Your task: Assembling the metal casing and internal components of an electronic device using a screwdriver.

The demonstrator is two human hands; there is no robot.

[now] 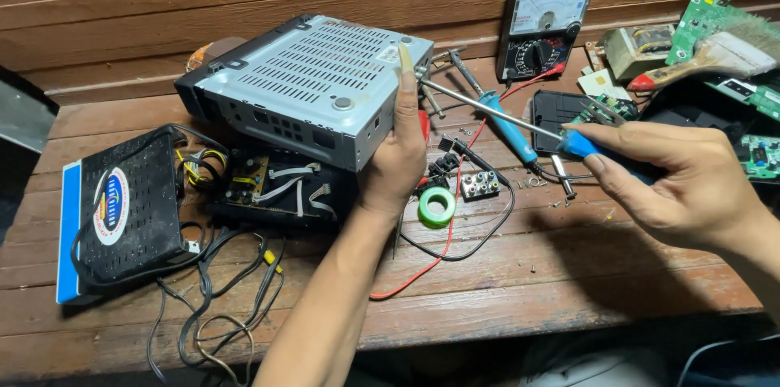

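Head view shows our left hand (396, 155) propping a grey perforated metal chassis (313, 86) tilted over an open circuit unit (276, 188) on the wooden surface (487, 289), fingers pressed flat along its right end. Our right hand (691, 184) pinches a blue-handled screwdriver (504, 115), tip at the chassis's far right corner. We judge the tip could slip, or the chassis slide onto the wiring. Near right lies open; a green tape roll (437, 207) and loose parts crowd between.

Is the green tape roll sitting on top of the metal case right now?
No, the green tape roll lies on the wooden table, beside the left hand holding the metal case.
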